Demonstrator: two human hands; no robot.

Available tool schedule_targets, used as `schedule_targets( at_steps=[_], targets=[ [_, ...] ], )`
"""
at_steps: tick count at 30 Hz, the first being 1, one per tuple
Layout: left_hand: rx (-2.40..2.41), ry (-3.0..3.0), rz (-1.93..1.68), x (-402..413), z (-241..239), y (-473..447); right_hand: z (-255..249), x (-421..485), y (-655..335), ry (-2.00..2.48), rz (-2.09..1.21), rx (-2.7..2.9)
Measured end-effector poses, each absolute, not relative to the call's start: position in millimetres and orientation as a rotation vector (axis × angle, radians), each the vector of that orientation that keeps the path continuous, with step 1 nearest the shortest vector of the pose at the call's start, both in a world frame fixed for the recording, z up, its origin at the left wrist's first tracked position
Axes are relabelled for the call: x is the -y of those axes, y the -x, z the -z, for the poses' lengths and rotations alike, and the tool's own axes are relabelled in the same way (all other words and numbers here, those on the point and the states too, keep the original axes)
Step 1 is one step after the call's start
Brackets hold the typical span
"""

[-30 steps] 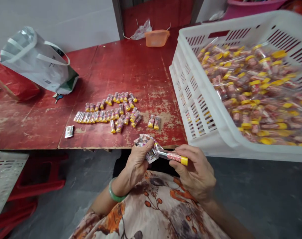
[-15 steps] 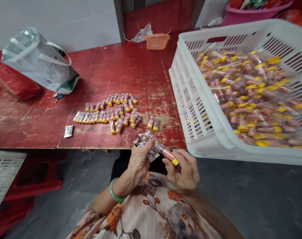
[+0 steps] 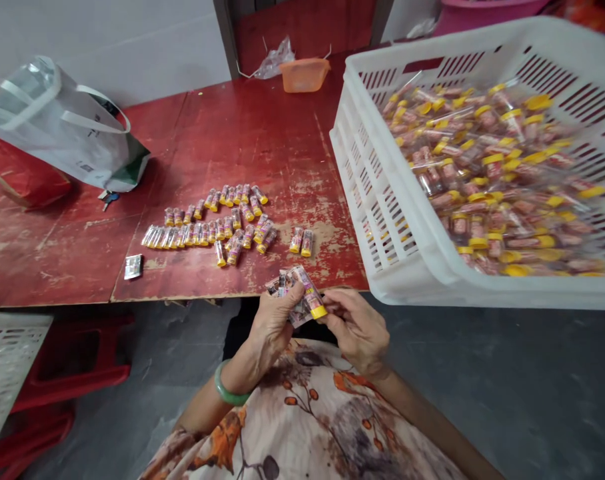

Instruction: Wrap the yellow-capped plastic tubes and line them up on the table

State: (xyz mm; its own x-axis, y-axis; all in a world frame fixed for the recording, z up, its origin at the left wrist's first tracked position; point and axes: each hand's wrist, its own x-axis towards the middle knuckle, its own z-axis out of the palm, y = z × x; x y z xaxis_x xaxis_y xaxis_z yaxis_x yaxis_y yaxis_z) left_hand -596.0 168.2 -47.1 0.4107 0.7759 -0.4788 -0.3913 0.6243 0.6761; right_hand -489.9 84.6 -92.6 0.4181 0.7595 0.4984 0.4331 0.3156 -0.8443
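My left hand (image 3: 272,323) is closed on a fanned stack of small printed labels (image 3: 284,283), just below the front edge of the red table (image 3: 262,133). My right hand (image 3: 356,327) pinches the yellow-capped end of a small clear tube (image 3: 310,293), which now lies against the labels. Both hands meet over my lap. On the table above them lie rows of several finished little yellow-capped tubes (image 3: 217,220). A white plastic crate (image 3: 382,220) at the right is full of longer yellow-capped tubes (image 3: 492,167).
A white carrier bag (image 3: 57,127) sits at the table's far left, keys (image 3: 107,197) beside it. A small silver packet (image 3: 132,266) lies near the front edge. An orange tub (image 3: 302,73) stands at the back. A red stool (image 3: 67,373) and another white crate (image 3: 7,360) are lower left.
My right hand has pushed the tube leftward into the label stack, so less of the tube shows. Both hands have drawn closer together and slightly nearer the table edge.
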Motion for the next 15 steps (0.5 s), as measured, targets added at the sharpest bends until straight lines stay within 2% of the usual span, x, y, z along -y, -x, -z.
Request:
schedule_targets(
  at_steps=[9,15],
  targets=[
    [-0.920,-0.501,-0.753,-155,48,593,84,-90,496,1.363,0.080,1.262],
    [-0.925,-0.490,-0.743,-156,49,591,87,-88,504,1.376,0.110,1.253]
  ],
)
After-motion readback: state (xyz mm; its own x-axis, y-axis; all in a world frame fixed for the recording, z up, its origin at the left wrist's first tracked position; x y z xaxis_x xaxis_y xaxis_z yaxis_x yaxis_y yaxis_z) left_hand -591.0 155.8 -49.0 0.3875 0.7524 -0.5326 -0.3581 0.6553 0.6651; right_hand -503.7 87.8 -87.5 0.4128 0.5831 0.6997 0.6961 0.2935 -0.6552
